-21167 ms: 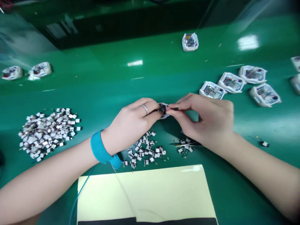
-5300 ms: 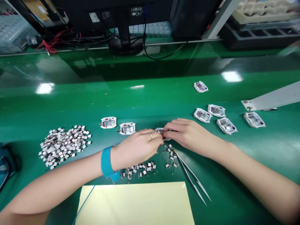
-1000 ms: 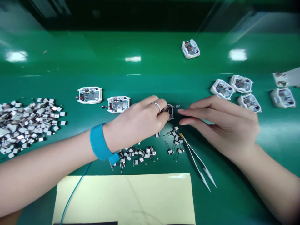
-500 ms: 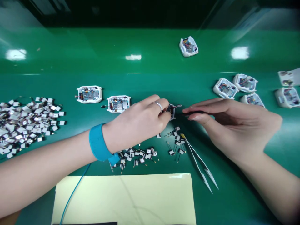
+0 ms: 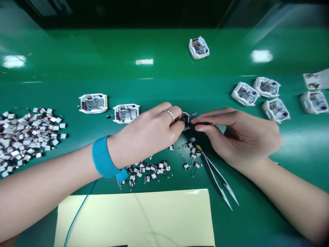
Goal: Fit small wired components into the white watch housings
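My left hand [image 5: 146,133], with a ring and a blue wrist strap [image 5: 102,161], pinches a small white device shell [image 5: 185,120] with a circuit board in it at the table's middle. My right hand [image 5: 236,137] is closed on a thin black tool [image 5: 205,122] whose tip touches that shell. Metal tweezers [image 5: 218,181] lie on the green table just under my right hand. Small silver components with wire leads [image 5: 149,169] are scattered below my left hand.
Two white shells [image 5: 93,103] lie left of my hands, several more [image 5: 259,94] at the right, one [image 5: 198,47] at the back. A big heap of silver components [image 5: 25,135] sits far left. A pale yellow sheet [image 5: 136,219] lies at the near edge of the green table [image 5: 154,79].
My right hand has closed on the thin black tool and moved left, bringing its tip to the shell that my left hand holds. The left hand has stayed put.
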Tool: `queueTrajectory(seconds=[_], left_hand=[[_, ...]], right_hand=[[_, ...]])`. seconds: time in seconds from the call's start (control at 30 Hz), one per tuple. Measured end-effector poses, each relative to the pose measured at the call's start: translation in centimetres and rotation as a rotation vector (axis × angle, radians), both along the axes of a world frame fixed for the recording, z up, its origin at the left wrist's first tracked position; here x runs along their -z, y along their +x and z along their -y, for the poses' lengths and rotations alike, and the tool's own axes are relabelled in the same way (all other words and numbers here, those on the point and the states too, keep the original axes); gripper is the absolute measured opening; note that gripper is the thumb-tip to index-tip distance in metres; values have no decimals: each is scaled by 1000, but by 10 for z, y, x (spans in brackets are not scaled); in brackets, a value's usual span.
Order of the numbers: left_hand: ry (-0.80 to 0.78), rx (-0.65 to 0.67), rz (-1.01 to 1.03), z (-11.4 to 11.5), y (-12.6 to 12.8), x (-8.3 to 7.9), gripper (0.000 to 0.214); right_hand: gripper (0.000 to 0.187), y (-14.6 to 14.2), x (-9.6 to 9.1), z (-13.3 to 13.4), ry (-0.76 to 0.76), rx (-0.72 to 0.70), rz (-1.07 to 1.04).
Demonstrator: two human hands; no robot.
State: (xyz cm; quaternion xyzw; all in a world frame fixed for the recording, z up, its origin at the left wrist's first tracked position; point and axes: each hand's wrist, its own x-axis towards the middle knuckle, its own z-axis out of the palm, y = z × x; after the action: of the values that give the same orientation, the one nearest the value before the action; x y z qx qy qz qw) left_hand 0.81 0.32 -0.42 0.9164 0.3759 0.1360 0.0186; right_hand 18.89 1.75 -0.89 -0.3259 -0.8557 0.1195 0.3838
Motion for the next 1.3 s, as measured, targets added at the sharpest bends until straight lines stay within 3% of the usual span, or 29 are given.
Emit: queueTrajectory(seconds=[0.2,0.5,0.63,0.9,1.07,1.2,1.3], left_hand=[[-65,-26,77,-1,0,2,35],[-28,-43,2,-2,2,0,35],[-26,-32,-75,-3,3,-2,36],[69,24,-17,-1,-1,0,23],[41,-45,-94,5,0,-8,28],[-157,-117,-55,4,-2,-19,46],[-268,-49,19,-7,-6,-20,58]], right_hand=[[6,-2,0,4,12,90,101],[16,-1,13,-1,19,19,-42],[16,-1,14,-4,-50,-2,-98],[14,-4,18,-8,-154,-62,-167],[10,6,2,-17,-256,-50,-355],[7,17,-16,-24,-223,95,18],[6,16,-21,-22,-239,39,253]])
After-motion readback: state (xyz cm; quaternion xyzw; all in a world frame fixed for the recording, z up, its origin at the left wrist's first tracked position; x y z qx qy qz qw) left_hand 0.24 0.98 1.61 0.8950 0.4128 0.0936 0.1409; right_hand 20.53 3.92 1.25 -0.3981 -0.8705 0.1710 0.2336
